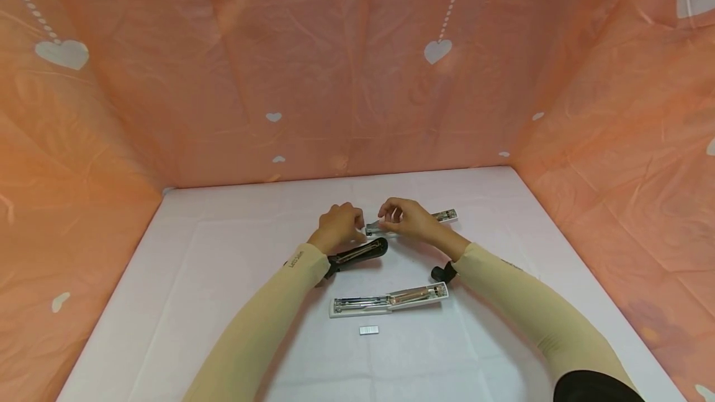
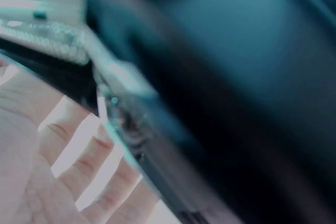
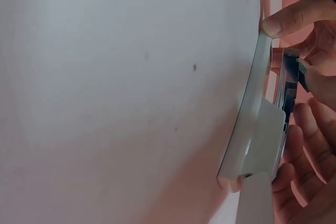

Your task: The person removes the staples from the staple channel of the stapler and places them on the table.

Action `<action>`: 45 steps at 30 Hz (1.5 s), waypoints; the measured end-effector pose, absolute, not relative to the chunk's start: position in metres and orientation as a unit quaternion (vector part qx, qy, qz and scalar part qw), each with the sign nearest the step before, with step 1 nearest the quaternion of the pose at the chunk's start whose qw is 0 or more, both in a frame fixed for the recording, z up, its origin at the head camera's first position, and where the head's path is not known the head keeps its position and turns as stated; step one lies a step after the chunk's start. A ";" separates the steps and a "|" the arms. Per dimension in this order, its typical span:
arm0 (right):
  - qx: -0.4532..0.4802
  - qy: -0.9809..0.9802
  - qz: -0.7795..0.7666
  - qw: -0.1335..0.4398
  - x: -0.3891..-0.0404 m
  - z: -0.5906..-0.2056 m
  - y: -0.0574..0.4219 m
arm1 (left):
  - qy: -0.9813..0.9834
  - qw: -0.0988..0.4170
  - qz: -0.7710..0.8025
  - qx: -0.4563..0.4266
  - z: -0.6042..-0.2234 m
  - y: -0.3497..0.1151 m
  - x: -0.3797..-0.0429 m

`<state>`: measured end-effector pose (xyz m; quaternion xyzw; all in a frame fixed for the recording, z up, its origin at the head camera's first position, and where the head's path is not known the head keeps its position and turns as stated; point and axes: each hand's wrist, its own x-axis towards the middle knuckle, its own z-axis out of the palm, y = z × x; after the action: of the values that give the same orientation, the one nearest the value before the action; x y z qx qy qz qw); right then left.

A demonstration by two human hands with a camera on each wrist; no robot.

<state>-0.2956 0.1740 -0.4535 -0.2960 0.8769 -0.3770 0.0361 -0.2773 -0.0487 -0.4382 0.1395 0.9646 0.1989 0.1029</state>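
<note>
At the far middle of the table, an opened white stapler [image 1: 445, 216] lies between both hands; in the right wrist view its pale base [image 3: 247, 124] shows. My left hand [image 1: 337, 225] grips its left end, thumb pressing the base. My right hand [image 1: 408, 219] is over its middle; in the right wrist view its thumb and fingertips pinch a small dark strip [image 3: 303, 75] beside the metal magazine [image 3: 289, 85]. What the strip is stays unclear. A black stapler [image 1: 360, 253], opened, lies below my left wrist and fills much of the left wrist view, blurred.
Nearer the front, a second opened white stapler [image 1: 388, 300] lies on the white table [image 1: 223, 303]. Just in front of it is a short strip of staples [image 1: 368, 330]. Orange cloth [image 1: 357, 92] with pale hearts walls the table's back and sides.
</note>
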 end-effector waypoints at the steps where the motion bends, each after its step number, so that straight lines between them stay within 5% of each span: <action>1: -0.299 0.877 -0.375 0.037 -0.296 -0.453 0.174 | 0.965 0.103 0.198 0.140 -0.438 -0.049 -0.277; 45: -0.321 0.871 -0.372 0.021 -0.277 -0.453 0.207 | 0.962 0.113 0.208 0.137 -0.440 -0.045 -0.276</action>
<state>-0.2770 0.2072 -0.4533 -0.3207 0.8707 -0.3723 0.0206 -0.2759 -0.0447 -0.4396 0.1371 0.9619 0.2079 0.1129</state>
